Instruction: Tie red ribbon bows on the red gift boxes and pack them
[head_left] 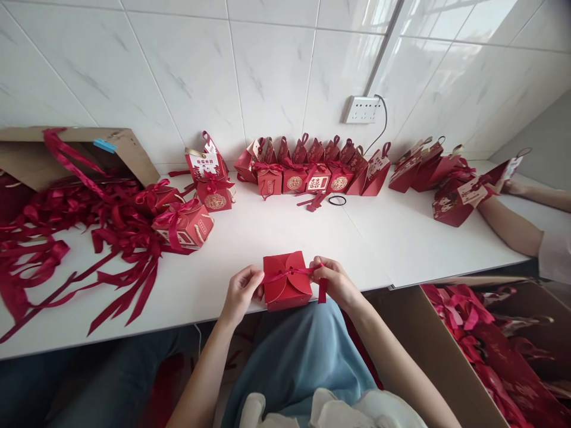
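A small red gift box [286, 286] with curved top flaps sits at the near edge of the white table [276, 232]. A red ribbon [292, 273] runs across its top. My left hand [241, 292] pinches the ribbon's left end beside the box. My right hand [335, 280] pinches the right end, whose tail hangs down by my fingers. Both hands are closed on the ribbon, one on each side of the box.
A heap of loose red ribbons [84, 238] spills from a cardboard box [27, 154] at the left. Finished red boxes [307, 169] line the wall, and two more [187, 223] stand nearer. Another person's arm [513, 229] reaches in at right. An open carton [491, 345] of red items stands lower right.
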`<state>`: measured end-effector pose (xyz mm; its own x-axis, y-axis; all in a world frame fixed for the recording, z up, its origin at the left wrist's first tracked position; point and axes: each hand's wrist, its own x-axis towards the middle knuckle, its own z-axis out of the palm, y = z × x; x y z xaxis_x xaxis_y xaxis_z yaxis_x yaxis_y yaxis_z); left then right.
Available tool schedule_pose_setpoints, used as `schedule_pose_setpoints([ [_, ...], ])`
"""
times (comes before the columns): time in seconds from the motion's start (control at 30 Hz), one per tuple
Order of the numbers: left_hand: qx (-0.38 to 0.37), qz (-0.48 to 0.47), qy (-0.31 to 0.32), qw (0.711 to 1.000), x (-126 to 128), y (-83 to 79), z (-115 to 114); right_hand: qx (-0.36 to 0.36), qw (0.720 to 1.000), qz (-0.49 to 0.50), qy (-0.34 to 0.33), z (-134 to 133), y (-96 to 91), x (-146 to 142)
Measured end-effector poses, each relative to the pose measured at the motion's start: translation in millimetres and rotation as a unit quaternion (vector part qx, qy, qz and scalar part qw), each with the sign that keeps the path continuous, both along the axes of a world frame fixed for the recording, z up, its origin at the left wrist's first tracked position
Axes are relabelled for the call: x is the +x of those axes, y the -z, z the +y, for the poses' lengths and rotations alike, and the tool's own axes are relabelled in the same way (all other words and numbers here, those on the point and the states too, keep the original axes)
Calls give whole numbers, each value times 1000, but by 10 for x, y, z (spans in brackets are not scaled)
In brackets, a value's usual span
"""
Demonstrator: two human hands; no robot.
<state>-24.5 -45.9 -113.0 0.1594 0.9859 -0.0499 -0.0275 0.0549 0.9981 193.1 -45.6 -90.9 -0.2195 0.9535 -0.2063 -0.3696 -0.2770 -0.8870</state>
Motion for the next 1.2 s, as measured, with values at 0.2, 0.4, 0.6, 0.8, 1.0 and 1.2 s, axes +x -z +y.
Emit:
schedule_pose_setpoints([
  [0.2, 12, 7, -8, 1000, -51, -9, -6, 38, 998, -57, -10, 2, -18, -3],
  [0.4, 4, 48, -9, 999, -98, 13, 10, 56, 991, -121, -15, -38, 143, 81],
  [0.6, -60, 9, 84, 995, -410, -154, 85, 73, 986, -144, -46, -17, -2, 359],
  [0.8, 19, -52, 112, 992, -568, -691, 226, 143, 989, 28, -16, 154, -408, 331],
  [1.0, 70, -132, 164, 975, -113, -1031, 337, 203, 968, 131, -65, 282, -664, -143],
  [1.2, 90, -279, 127, 948, 59, -1078, 328, 230, 958, 164, -55, 281, -741, -394],
])
